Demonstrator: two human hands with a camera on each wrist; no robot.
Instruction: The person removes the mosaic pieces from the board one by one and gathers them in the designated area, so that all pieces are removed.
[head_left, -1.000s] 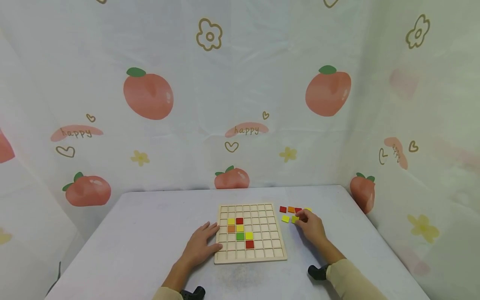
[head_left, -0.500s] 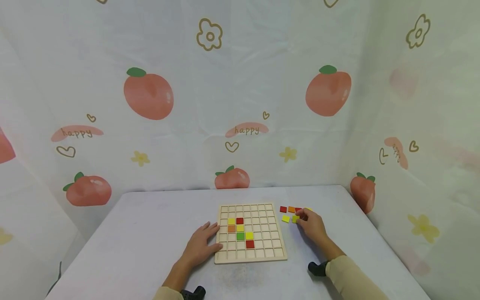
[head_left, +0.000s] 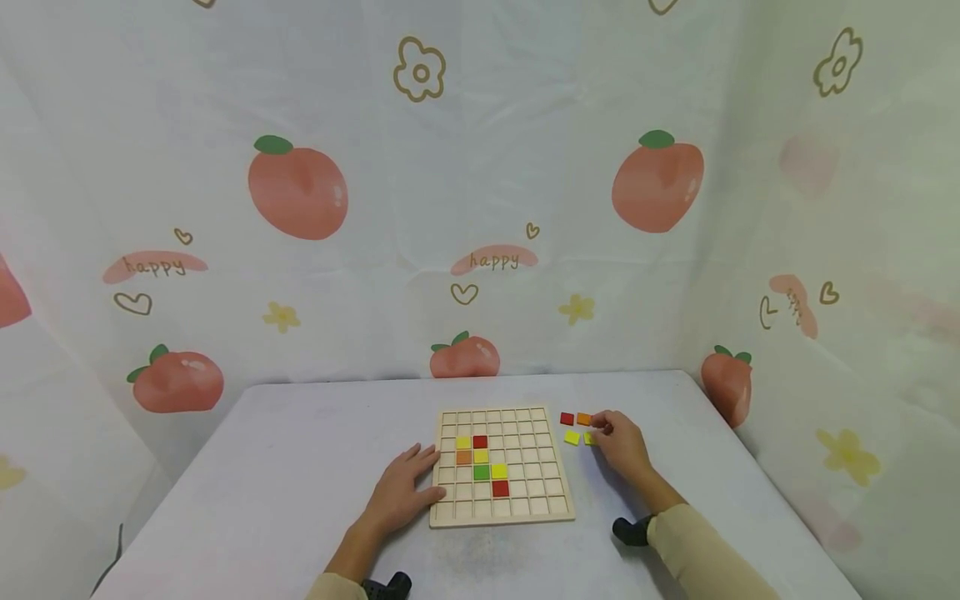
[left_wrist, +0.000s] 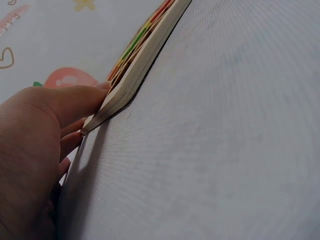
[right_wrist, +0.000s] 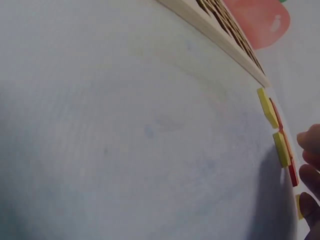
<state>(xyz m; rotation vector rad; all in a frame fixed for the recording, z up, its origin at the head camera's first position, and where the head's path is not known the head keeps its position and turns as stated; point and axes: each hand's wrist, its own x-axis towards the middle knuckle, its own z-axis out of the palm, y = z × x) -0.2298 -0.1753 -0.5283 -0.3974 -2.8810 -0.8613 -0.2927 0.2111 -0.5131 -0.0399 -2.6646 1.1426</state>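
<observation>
A square wooden grid board point(head_left: 535, 506) lies on the table, with several coloured square tiles in its cells, among them a green tile point(head_left: 481, 472) and a red tile point(head_left: 500, 488). My left hand point(head_left: 400, 492) rests at the board's left edge. In the left wrist view its thumb point(left_wrist: 82, 102) lies on the rim and the other fingers are alongside. To the right of the board, my right hand point(head_left: 626, 447) hovers over loose tiles, its fingers loosely bent and nothing visible between them. In the right wrist view yellow tiles point(right_wrist: 281, 149) lie beside its fingertips.
Loose on the table are a red tile point(head_left: 567, 419), an orange tile point(head_left: 584, 419) and a yellow tile point(head_left: 572, 437); the right hand hides others. A white table point(head_left: 247, 492) meets a printed curtain point(head_left: 390, 183) behind. Black straps point(head_left: 632, 532) sit at the wrists.
The right hand has shifted slightly back and to the left over the loose tiles, now covering the red and yellow ones at the back. The left hand and the board stay put.
</observation>
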